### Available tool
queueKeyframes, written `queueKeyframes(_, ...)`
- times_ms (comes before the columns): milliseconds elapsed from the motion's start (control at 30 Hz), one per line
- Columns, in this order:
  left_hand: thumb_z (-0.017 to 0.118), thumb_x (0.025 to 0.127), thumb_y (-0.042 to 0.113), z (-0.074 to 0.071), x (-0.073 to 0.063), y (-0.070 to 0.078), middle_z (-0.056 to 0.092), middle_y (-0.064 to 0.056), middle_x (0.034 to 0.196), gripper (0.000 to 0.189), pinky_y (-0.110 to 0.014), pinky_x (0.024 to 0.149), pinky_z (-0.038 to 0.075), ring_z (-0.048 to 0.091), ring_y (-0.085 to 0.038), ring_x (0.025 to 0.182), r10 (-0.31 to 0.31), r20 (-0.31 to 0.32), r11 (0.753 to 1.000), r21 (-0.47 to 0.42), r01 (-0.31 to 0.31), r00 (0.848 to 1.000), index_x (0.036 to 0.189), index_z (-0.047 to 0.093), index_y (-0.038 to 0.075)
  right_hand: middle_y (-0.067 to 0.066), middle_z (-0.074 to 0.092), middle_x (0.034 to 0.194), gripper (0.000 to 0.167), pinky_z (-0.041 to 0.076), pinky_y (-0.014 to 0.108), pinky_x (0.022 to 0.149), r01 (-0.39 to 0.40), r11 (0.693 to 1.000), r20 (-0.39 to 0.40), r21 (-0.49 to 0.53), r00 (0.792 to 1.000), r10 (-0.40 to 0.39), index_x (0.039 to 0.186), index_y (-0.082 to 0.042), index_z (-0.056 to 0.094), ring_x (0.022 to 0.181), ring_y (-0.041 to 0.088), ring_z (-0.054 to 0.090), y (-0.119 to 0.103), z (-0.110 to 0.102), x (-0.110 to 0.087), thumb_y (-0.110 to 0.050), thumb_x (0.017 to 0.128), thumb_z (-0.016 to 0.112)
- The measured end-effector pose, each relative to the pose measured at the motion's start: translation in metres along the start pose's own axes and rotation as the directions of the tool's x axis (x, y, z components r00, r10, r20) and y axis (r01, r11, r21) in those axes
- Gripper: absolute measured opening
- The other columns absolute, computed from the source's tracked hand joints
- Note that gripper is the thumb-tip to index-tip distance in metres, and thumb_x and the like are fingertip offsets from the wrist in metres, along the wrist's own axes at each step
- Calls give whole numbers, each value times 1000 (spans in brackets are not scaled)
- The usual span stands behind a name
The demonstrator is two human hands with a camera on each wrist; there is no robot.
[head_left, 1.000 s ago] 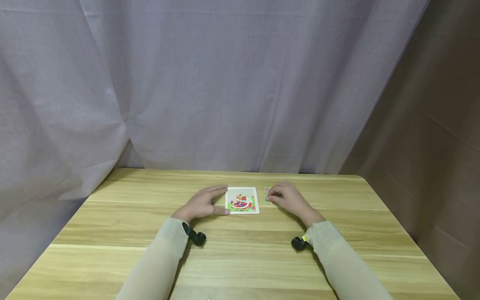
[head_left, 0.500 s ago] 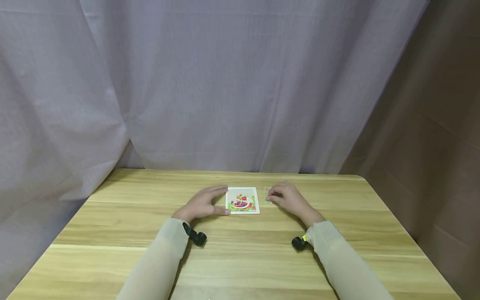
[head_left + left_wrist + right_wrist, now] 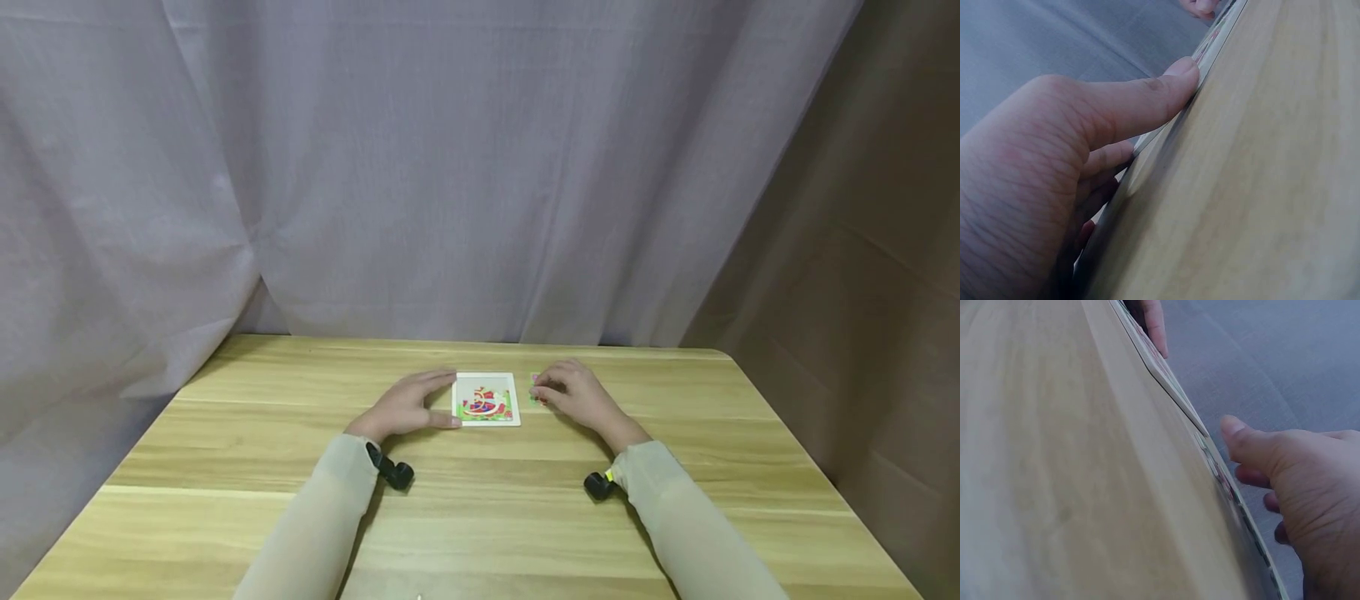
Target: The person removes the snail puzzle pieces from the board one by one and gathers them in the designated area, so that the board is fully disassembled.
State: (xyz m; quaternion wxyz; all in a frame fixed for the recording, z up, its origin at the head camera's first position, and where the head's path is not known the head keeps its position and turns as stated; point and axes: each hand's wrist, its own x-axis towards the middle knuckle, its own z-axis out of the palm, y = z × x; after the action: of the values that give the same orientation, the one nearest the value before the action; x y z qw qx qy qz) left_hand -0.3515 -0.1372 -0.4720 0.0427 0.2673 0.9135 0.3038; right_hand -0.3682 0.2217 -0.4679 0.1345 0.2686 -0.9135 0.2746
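Curtained-off work spot, room type unclear, grey curtain (image 3: 480, 167) behind, wood-grain table (image 3: 495, 525)

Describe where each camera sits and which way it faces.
Head: on the head, facing forward and down; sleeves, left hand, right hand and puzzle tray show.
Left wrist: on that wrist, facing past its hand toward puzzle tray, tabletop and curtain.
Right wrist: on that wrist, facing past its hand toward loose puzzle pieces and curtain.
Both wrist views share the puzzle tray; each glimpses the opposite hand.
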Motion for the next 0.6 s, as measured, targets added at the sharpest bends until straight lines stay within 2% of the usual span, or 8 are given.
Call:
queueKeyframes(333, 86, 93, 51, 0, 0, 1, 43, -10, 181, 95, -66, 140, 26, 39, -40, 169, -7, -12, 1000, -12, 7, 1000, 171, 49, 12, 4, 81, 110, 9, 55, 40, 89, 50, 999, 63, 18, 997, -51, 103, -14, 84, 105, 23, 63, 2, -3, 0, -22, 100, 88)
queueKeyframes(467, 86, 93, 51, 0, 0, 1, 44, -10, 181, 95, -66, 140, 26, 39, -40, 168, -5, -14, 1000, -12, 5, 1000, 171, 49, 12, 5, 81, 111, 8, 55, 38, 88, 75, 997, 45, 4, 996, -75, 104, -13, 84, 105, 23, 64, 2, -3, 0, -20, 101, 86)
queueKeyframes(600, 86, 93, 51, 0, 0, 0, 43, -11, 181, 95, -66, 140, 26, 39, -40, 169, -1, -10, 1000, -6, 1, 1000, 171, 48, 11, 6, 81, 111, 8, 56, 39, 87, 92, 995, 1, 30, 996, -92, 106, -12, 85, 104, 24, 65, -10, 1, 4, -18, 102, 84)
